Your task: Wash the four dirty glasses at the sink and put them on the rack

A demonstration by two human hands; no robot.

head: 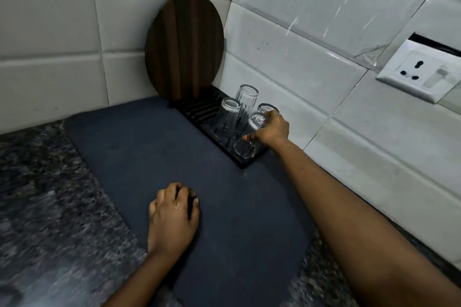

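Note:
A black slatted rack lies along the tiled wall at the back of a dark blue mat. Upside down on it stand a tall ribbed glass, a shorter glass left of it and a small glass behind my fingers. My right hand grips a fourth clear glass, mouth down, at the rack's near end; whether it rests on the slats I cannot tell. My left hand rests on the mat with curled fingers, holding nothing.
A round dark wooden cutting board leans in the wall corner just behind the rack. A white wall socket sits at the right. Speckled granite counter surrounds the mat. The sink is out of view.

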